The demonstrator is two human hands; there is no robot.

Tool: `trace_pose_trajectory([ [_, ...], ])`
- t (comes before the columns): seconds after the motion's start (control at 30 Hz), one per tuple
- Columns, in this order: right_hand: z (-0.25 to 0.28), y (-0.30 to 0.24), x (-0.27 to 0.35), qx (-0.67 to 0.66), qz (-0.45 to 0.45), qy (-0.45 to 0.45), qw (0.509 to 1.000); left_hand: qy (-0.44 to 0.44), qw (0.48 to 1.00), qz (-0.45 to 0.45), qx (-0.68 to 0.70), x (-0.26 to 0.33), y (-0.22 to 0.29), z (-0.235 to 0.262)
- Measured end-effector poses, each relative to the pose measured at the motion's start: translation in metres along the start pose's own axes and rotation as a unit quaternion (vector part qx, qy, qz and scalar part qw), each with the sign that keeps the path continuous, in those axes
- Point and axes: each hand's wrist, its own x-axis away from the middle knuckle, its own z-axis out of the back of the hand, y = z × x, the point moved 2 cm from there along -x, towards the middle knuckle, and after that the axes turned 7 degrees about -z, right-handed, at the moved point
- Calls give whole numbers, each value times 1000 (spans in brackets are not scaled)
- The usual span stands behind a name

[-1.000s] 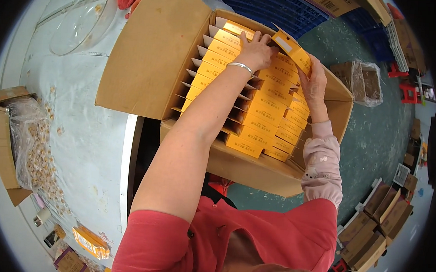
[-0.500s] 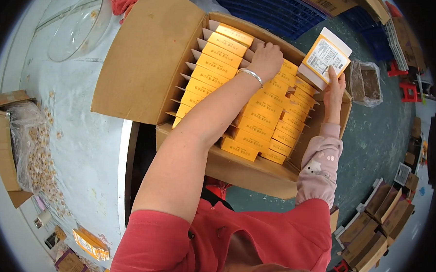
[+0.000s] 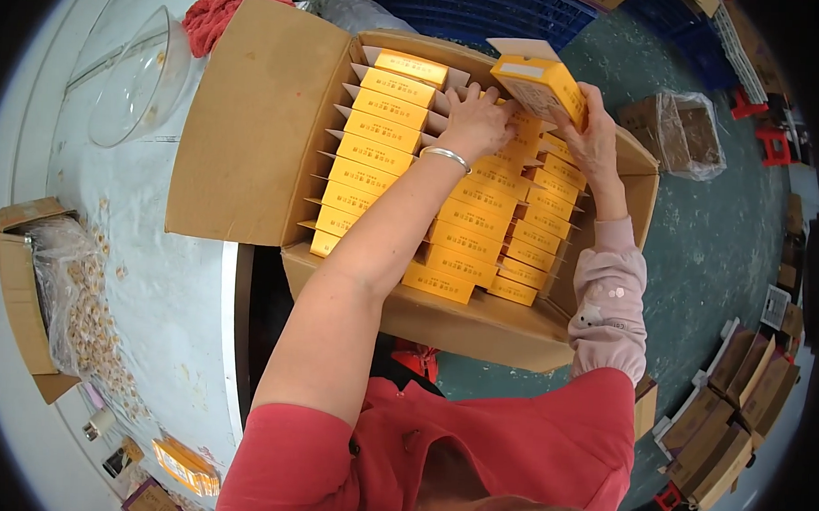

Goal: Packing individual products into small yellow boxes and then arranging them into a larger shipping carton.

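Turned and swung back since a half-second ago, the yellow box (image 3: pixel 563 84) hangs above the brown carton's (image 3: pixel 434 325) far edge, our right hand (image 3: pixel 599 140) grasping its right side. Its white flap points away from us; foreshortening obscures its long axis. Rows of yellow packs (image 3: pixel 377 131) fill the carton; our left hand (image 3: pixel 477 123) reaches among them, its grip unclear.

The carton (image 3: pixel 250 130) is matt cardboard, the boxes (image 3: pixel 383 131) smooth paperboard, the bowl (image 3: pixel 151 98) perhaps plastic.

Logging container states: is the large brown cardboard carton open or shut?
Open. The carton has a wide flap folded out to the left, and rows of yellow rectangular boxes show inside.
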Motion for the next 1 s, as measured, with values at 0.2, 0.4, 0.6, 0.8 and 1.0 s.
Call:
trace_pose_trajectory([
  [0.2, -7, -3, 17, 186, 127, 106, 969, -36, 999, 0, 21, -3, -2, 5],
  [0.4, -14, 4, 19, 195, 158, 89, 964, -72, 997, -13, -29, -2, 1, 4],
  [0.6, 5, -20, -28, 193, 123, -90, 969, 71, 993, -65, -67, 7, -8, -11],
  [0.8, -14, -20, -5, 278, 129, -17, 952, 56, 997, -43, -16, 6, -5, -9],
  [1.0, -4, -19, -25, 256, 117, -60, 958, 56, 997, -19, -42, 5, 3, -1],
])
